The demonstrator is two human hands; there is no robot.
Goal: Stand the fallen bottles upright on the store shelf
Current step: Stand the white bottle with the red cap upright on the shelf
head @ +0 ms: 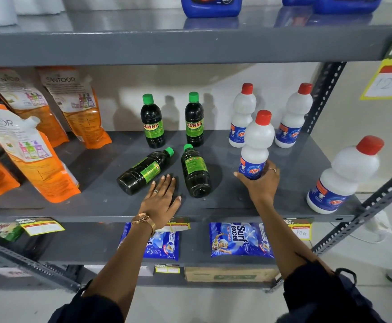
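Two dark green-capped bottles lie on their sides on the grey middle shelf (97, 197): one (145, 171) angled left, one (195, 171) pointing away. Two more dark bottles (152, 121) (194, 119) stand upright behind them. My left hand (162, 199) rests flat and open on the shelf between the fallen pair, just short of the left one. My right hand (261, 180) grips the base of a white red-capped bottle (256, 145), held upright on the shelf. Other white bottles stand at the back (242, 115) (294, 115) and front right (345, 176).
Orange refill pouches (27, 145) lean at the left of the shelf. Blue jugs (211, 5) sit on the shelf above. Blue detergent packets (239, 238) lie on the shelf below. A perforated metal upright (325, 94) and price tags (388, 82) border the right side.
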